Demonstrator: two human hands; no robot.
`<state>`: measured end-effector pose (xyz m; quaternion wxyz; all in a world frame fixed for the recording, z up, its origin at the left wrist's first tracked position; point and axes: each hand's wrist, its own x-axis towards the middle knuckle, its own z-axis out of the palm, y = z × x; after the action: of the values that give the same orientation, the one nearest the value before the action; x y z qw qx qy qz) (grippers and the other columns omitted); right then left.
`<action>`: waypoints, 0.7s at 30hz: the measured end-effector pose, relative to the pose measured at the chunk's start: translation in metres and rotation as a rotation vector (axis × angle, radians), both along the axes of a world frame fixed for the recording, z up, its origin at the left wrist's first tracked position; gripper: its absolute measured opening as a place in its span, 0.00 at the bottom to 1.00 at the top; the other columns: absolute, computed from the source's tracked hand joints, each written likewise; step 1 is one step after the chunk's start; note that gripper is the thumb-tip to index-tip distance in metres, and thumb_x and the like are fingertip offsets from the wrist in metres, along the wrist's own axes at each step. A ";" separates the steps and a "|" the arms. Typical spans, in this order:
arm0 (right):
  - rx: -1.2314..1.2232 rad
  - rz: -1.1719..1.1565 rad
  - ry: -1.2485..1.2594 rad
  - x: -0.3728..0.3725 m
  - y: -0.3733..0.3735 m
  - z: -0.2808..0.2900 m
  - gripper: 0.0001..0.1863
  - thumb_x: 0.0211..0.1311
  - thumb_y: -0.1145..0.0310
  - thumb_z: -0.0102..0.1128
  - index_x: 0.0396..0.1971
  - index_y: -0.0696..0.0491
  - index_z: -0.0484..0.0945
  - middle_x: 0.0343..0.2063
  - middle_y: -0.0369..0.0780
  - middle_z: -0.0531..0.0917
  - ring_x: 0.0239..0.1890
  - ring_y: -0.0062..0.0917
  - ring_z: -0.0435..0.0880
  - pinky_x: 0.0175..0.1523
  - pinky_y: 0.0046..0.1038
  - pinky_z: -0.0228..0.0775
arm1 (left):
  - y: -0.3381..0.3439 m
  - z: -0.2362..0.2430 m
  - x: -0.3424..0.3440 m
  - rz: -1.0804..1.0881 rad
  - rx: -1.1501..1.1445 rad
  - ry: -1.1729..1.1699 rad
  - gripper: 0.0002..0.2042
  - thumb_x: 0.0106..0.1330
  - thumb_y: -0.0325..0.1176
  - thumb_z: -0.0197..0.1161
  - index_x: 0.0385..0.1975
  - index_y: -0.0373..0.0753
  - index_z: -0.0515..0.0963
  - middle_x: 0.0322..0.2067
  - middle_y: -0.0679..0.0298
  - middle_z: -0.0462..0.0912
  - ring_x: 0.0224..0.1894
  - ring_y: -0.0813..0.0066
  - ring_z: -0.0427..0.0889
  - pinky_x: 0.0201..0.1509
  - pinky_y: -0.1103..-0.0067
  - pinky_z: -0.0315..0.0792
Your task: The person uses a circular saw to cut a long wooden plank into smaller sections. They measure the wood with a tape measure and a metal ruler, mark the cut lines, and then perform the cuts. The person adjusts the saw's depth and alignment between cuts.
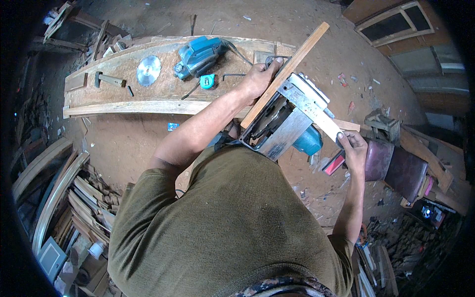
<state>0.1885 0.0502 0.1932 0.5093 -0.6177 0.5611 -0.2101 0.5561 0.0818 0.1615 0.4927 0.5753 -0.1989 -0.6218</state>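
Observation:
A circular saw with a metal base plate and blue-green motor housing is tilted close against my body, base plate facing up. Along the plate's left edge lies a long wooden strip. My left hand is closed around that strip, its thumb near a dark metal piece; some fingers are hidden. Across the plate's far part runs a pale flat strip with markings, stretching toward the right. My right hand pinches its outer end between thumb and fingers.
On the sawdust-covered workbench lie a blue power planer, a round saw blade, a hammer, a tape measure and a hex key. A dark red padded seat stands right. Timber is piled lower left.

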 end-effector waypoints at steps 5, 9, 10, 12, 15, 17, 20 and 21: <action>0.017 0.006 -0.012 0.002 0.001 0.003 0.07 0.65 0.72 0.68 0.36 0.60 0.82 0.34 0.36 0.86 0.37 0.15 0.82 0.45 0.20 0.74 | 0.000 -0.001 -0.001 0.009 -0.008 0.010 0.27 0.75 0.56 0.53 0.35 0.33 0.81 0.25 0.63 0.82 0.24 0.78 0.79 0.28 0.76 0.75; -0.017 0.014 0.011 0.001 0.001 0.002 0.07 0.65 0.72 0.69 0.37 0.59 0.82 0.33 0.36 0.86 0.36 0.14 0.82 0.43 0.20 0.74 | 0.000 -0.008 -0.001 0.007 0.002 0.029 0.27 0.75 0.57 0.53 0.35 0.33 0.82 0.25 0.63 0.82 0.24 0.78 0.78 0.28 0.77 0.75; -0.018 0.014 0.002 0.002 0.001 0.002 0.07 0.65 0.72 0.69 0.37 0.59 0.82 0.33 0.36 0.86 0.35 0.14 0.82 0.43 0.20 0.74 | -0.001 -0.007 0.000 -0.008 0.002 0.024 0.27 0.75 0.57 0.53 0.35 0.34 0.82 0.25 0.63 0.82 0.24 0.78 0.78 0.28 0.77 0.75; -0.014 0.011 -0.005 0.001 0.001 0.001 0.07 0.65 0.71 0.69 0.37 0.59 0.82 0.33 0.36 0.86 0.35 0.14 0.82 0.43 0.20 0.74 | 0.001 -0.001 0.000 -0.013 0.008 -0.002 0.27 0.75 0.57 0.53 0.35 0.34 0.82 0.25 0.64 0.82 0.24 0.78 0.79 0.28 0.77 0.75; -0.001 0.002 -0.002 -0.001 0.002 -0.002 0.07 0.64 0.71 0.69 0.37 0.59 0.82 0.33 0.36 0.87 0.36 0.14 0.82 0.43 0.19 0.74 | 0.001 0.002 0.000 -0.016 0.024 -0.021 0.27 0.75 0.57 0.53 0.34 0.34 0.82 0.25 0.64 0.82 0.25 0.79 0.79 0.28 0.77 0.75; 0.000 -0.004 0.007 0.000 0.003 0.000 0.08 0.64 0.71 0.69 0.37 0.59 0.82 0.33 0.36 0.87 0.36 0.15 0.82 0.43 0.19 0.74 | 0.000 0.000 0.000 -0.015 0.021 -0.011 0.27 0.75 0.57 0.53 0.34 0.34 0.82 0.25 0.64 0.82 0.25 0.79 0.79 0.28 0.77 0.75; 0.007 -0.007 -0.008 0.001 0.004 0.001 0.08 0.64 0.71 0.69 0.37 0.59 0.82 0.33 0.36 0.87 0.36 0.15 0.82 0.44 0.20 0.74 | 0.001 -0.004 0.001 -0.017 -0.015 0.010 0.27 0.75 0.57 0.54 0.34 0.34 0.82 0.25 0.63 0.82 0.25 0.79 0.79 0.28 0.77 0.75; 0.002 0.000 -0.002 0.002 0.004 0.002 0.08 0.64 0.71 0.69 0.37 0.59 0.82 0.33 0.36 0.87 0.36 0.15 0.82 0.44 0.20 0.74 | 0.000 -0.011 0.002 -0.021 -0.033 0.009 0.27 0.75 0.57 0.54 0.34 0.35 0.82 0.25 0.63 0.82 0.25 0.79 0.79 0.28 0.77 0.75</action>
<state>0.1908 0.0538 0.1951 0.5104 -0.6169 0.5608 -0.2105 0.5580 0.0819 0.1506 0.4964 0.5620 -0.2131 -0.6263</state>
